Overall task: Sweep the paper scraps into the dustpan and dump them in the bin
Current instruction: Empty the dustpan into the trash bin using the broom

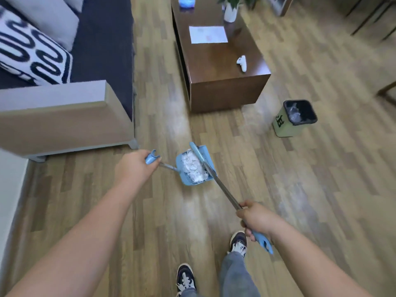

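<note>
The left hand (134, 168) is clenched around the blue plastic grip at the top of the dustpan handle (152, 160), and a thin metal rod goes from there to the right, down to the light blue plastic dustpan (186, 179). The right hand (258, 218) is closed on the long metal pole of the broom (220, 187), near its blue end piece. The pole runs far and left from this hand, and the blue broom head lies across the right side of the dustpan, touching the load.

The white paper scraps (196, 168) are inside the dustpan as one heap. The dustpan is near the middle of the wooden plank floor (300, 189); I cannot tell whether it rests on the floor or is a little lifted. I see no white scraps on the floor around it, so I judge that the sweeping part is finished or almost finished.

The small green bin with the black liner (296, 116) stands farther and to the right, well apart from the dustpan, just beside the near corner of the dark brown wooden coffee table (225, 86). Its mouth is open and something clear is already in it. What is left, as I judge it, is to carry the dustpan level to the bin and tip the scraps in.
</note>
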`<move>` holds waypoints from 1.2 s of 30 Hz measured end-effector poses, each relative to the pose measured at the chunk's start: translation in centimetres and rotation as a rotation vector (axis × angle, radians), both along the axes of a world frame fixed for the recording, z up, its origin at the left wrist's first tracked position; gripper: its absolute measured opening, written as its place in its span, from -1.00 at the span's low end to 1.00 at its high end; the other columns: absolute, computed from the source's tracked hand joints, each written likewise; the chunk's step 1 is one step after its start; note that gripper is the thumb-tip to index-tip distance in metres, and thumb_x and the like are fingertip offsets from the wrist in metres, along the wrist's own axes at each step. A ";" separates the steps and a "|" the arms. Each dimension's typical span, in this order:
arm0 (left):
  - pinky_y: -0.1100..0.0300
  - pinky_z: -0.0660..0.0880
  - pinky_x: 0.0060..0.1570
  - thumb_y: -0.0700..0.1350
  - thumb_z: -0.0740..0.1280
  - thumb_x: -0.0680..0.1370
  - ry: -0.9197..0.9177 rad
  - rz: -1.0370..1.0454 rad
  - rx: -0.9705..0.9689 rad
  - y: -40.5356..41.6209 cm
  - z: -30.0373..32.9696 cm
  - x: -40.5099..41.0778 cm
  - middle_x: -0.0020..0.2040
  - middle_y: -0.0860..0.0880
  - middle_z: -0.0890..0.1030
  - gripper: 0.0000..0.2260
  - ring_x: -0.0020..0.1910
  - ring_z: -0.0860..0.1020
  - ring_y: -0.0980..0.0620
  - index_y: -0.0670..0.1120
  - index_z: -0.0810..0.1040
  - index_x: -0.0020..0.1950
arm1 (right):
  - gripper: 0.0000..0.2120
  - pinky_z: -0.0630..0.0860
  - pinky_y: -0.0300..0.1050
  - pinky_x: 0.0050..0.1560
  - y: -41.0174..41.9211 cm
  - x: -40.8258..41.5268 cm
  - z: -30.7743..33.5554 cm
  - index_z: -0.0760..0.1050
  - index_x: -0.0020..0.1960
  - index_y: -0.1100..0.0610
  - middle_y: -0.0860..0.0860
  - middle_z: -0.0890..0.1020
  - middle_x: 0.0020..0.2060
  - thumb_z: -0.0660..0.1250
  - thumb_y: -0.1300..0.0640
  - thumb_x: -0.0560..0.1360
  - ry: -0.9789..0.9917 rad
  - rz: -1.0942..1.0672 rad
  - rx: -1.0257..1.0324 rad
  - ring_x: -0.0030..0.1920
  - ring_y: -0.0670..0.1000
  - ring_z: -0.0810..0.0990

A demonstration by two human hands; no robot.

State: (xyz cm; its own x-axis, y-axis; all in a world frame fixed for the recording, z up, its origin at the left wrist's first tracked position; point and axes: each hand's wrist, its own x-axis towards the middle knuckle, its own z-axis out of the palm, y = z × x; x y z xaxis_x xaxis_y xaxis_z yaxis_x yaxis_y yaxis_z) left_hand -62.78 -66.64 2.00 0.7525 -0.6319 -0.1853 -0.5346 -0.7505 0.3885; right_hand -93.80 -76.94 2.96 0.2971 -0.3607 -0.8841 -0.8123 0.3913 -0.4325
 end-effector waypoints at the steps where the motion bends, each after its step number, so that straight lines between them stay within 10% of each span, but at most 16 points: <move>1: 0.17 0.34 -0.42 0.19 0.34 0.48 0.001 -0.005 -0.015 -1.5 0.9 -0.2 -0.37 -0.01 0.57 -0.70 -0.34 0.52 -0.03 -0.03 0.57 -0.24 | -0.78 0.28 -0.33 -0.67 -1.1 -0.4 0.8 0.28 0.19 0.18 0.14 0.33 -0.47 0.08 0.31 0.56 -0.008 -0.015 -0.014 -0.72 -0.01 0.31; 16: 0.20 0.32 -0.44 0.20 0.34 0.47 -0.119 -0.160 -0.116 -31.7 12.9 -10.5 -0.44 0.03 0.53 -0.68 -0.35 0.55 -0.04 0.03 0.48 -0.36 | -0.81 0.31 -0.31 -0.59 -26.2 -12.9 7.1 0.34 0.04 0.14 0.10 0.36 -0.44 0.07 0.32 0.49 -0.137 -0.242 -0.067 -0.64 -0.03 0.34; 36: 0.17 0.34 -0.39 0.19 0.34 0.49 -0.175 -0.546 -0.174 -69.6 13.8 -20.1 -0.40 0.03 0.55 -0.71 -0.30 0.53 -0.02 0.02 0.50 -0.31 | -0.80 0.30 -0.28 -0.58 -53.3 -24.2 9.7 0.36 0.04 0.07 0.12 0.40 -0.36 0.08 0.32 0.53 -0.100 -0.523 -0.135 -0.60 0.00 0.35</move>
State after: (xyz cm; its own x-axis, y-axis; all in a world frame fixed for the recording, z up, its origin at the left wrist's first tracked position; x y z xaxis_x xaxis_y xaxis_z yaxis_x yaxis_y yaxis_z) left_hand -82.85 -136.23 15.80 0.3200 -0.9459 0.0534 -0.8923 -0.2820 0.3527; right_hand -117.96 -130.24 12.67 0.1277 -0.5911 -0.7964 -0.4767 0.6676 -0.5719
